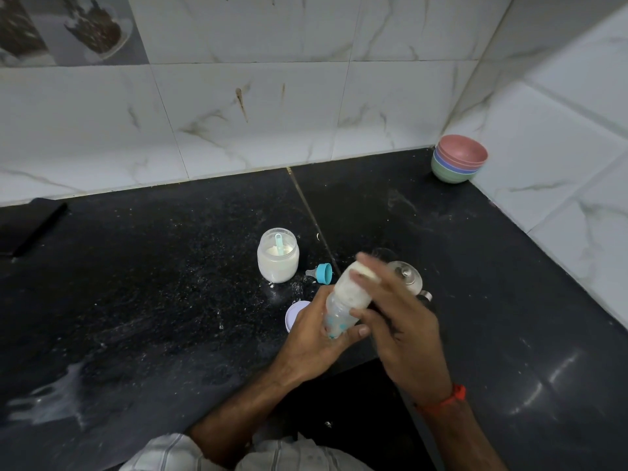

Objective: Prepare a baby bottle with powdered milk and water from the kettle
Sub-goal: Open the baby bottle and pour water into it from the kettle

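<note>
Tilted baby bottle gripped at its base by left hand, mouth sealed under right hand fingers, apparently for shaking; teat on table.

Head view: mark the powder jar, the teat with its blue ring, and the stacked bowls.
powder jar [278, 263]: head view, on its glass side wall over the white powder.
teat with blue ring [324, 273]: head view, on the blue ring.
stacked bowls [458, 158]: head view, on the pink top bowl's outer wall.
</note>
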A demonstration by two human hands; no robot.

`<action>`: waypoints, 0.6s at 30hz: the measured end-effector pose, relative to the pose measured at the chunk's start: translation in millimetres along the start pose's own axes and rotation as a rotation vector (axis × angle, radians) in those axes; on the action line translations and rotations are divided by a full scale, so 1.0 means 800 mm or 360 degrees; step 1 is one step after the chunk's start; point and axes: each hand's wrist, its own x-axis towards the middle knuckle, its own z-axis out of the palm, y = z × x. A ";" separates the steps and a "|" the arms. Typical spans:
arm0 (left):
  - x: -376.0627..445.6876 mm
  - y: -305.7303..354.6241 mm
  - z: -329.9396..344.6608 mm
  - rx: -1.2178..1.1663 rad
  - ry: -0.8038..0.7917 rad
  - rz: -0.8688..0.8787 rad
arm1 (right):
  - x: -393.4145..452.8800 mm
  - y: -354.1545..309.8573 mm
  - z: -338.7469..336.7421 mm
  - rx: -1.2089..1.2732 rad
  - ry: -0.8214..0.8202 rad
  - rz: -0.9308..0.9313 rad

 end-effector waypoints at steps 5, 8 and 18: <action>-0.007 -0.004 -0.007 0.0120 -0.0016 0.0007 | -0.003 0.015 0.005 0.0578 0.0073 0.0470; -0.008 -0.007 -0.020 0.0197 0.0034 -0.0016 | -0.003 0.025 0.008 0.1059 0.0379 0.0864; -0.036 -0.018 -0.073 0.0160 0.0289 -0.0092 | -0.016 0.126 0.092 0.0959 0.0094 0.1528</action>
